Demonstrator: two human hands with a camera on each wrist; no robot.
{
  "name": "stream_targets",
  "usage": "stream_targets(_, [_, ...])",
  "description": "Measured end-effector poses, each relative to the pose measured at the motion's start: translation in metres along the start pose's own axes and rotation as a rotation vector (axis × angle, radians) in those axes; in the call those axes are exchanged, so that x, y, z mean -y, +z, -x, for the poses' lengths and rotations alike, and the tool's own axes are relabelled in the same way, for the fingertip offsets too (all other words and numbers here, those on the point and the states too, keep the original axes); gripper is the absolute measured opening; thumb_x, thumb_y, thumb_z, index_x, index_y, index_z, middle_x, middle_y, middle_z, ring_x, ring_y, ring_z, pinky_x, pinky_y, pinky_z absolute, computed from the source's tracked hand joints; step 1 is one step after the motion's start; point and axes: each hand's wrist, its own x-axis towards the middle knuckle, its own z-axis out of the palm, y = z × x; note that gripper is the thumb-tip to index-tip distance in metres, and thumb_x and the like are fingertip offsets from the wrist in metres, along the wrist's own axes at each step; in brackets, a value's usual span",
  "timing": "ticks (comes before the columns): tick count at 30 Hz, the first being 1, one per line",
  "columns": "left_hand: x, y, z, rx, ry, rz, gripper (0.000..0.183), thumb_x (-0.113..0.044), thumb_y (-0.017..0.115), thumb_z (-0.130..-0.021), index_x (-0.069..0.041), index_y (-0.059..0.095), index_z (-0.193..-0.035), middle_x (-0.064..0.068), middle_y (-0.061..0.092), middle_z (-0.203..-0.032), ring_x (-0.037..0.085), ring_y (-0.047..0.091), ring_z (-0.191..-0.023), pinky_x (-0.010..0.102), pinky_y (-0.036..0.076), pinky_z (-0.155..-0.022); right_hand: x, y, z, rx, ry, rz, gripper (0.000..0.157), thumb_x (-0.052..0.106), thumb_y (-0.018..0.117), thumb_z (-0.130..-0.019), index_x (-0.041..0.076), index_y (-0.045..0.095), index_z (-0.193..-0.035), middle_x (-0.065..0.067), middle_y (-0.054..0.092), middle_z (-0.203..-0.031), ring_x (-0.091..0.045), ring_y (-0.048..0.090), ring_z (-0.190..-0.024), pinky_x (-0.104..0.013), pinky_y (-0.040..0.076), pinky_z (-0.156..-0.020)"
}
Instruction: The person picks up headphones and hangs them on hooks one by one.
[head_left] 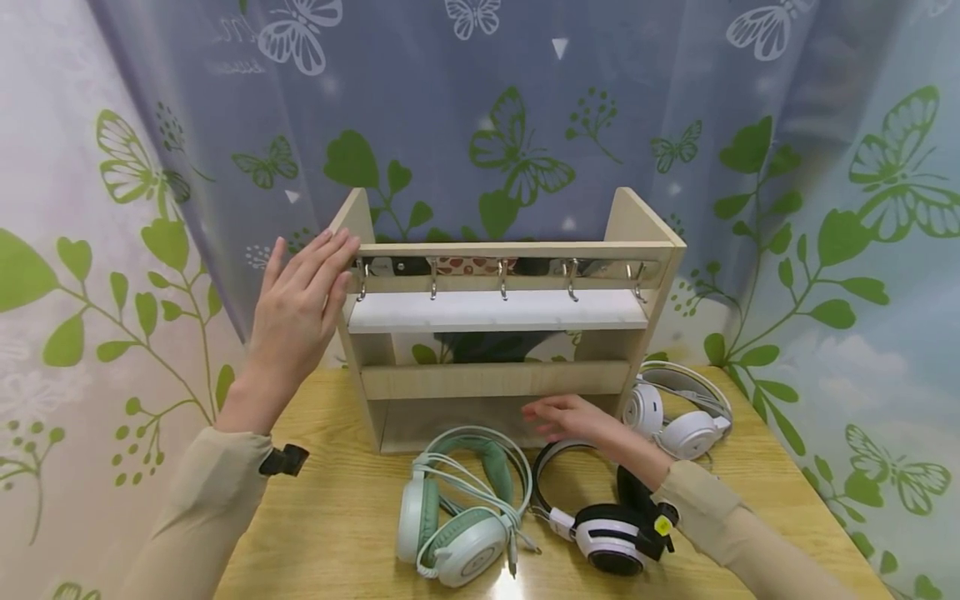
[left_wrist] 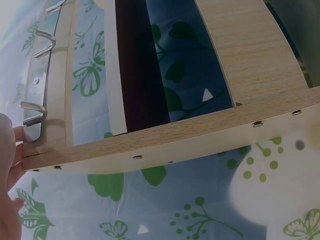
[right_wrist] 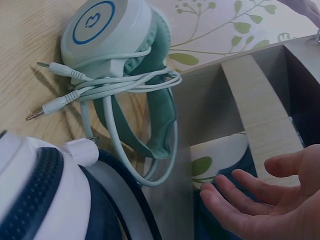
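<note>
The left hand (head_left: 296,300) lies with straight fingers against the upper left corner of a pale wooden rack (head_left: 495,379), its grip relaxed, touching the wood and not clasping it. The right hand (head_left: 570,417) has a released grip: its fingers are loosely bent, holding nothing, in front of the rack's lower opening. The rack stands upright toward the back of a wood-grain counter (head_left: 322,500). Along its top front runs a metal strip with five silver hooks (head_left: 504,279), all bare; below it are a white shelf (head_left: 498,310) and a plain wooden crossbar. In front of the rack, left of the right hand, lie mint-green headphones (head_left: 472,546), their pale cable wound in a bundle with the plugs sticking out. Just beside them, partly beneath the right forearm, are black-and-white headphones (head_left: 607,533). White headphones (head_left: 686,433) rest farther back, by the rack's right side. Beige sleeves (head_left: 217,483) cover both forearms, with a small black device (head_left: 285,460) at the left wrist. Behind everything hangs a blue-grey curtain (head_left: 420,125) printed with green leaves and butterflies.
</note>
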Motion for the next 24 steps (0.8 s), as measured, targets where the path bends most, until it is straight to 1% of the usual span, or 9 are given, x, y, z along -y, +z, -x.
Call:
stream_targets(3, [0.000,0.000,0.000,0.000,0.003,-0.007,0.038,-0.022,0.047,-0.109,-0.009,0.059,-0.143,0.009,0.058,-0.146,0.028,0.050,-0.139,0.052,0.016,-0.125,-0.001,0.003,-0.004,0.021,0.014,-0.004,0.047,0.020,0.041,-0.111,-0.014,0.049,-0.141,-0.031,0.055,-0.141,-0.046,0.057,-0.126,-0.050,0.052,-0.102])
stream_targets(9, [0.001,0.000,0.000,0.013,0.019,-0.036,0.044,-0.030,0.040,-0.111,-0.008,0.058,-0.144,0.011,0.057,-0.146,0.029,0.050,-0.138,0.052,0.015,-0.126,-0.001,0.008,-0.011,0.068,0.045,0.025,0.046,0.017,0.040,-0.110,-0.016,0.047,-0.141,-0.033,0.055,-0.139,-0.049,0.057,-0.125,-0.052,0.051,-0.103])
stream_targets(18, [0.000,0.000,0.000,-0.001,-0.001,-0.015,0.042,-0.032,0.043,-0.110,-0.010,0.060,-0.142,0.008,0.059,-0.145,0.027,0.052,-0.138,0.051,0.016,-0.126,-0.002,0.015,-0.021,0.086,0.096,0.023,0.045,0.015,0.039,-0.110,-0.016,0.046,-0.143,-0.034,0.052,-0.141,-0.048,0.055,-0.127,-0.054,0.048,-0.106])
stream_targets(24, [0.000,0.000,0.000,-0.006,-0.004,-0.020,0.041,-0.030,0.044,-0.110,-0.010,0.061,-0.141,0.008,0.060,-0.144,0.027,0.052,-0.137,0.052,0.016,-0.125,-0.003,0.017,-0.026,0.077,0.106,0.020,0.045,0.013,0.039,-0.110,-0.018,0.046,-0.142,-0.035,0.053,-0.140,-0.048,0.054,-0.128,-0.055,0.047,-0.106])
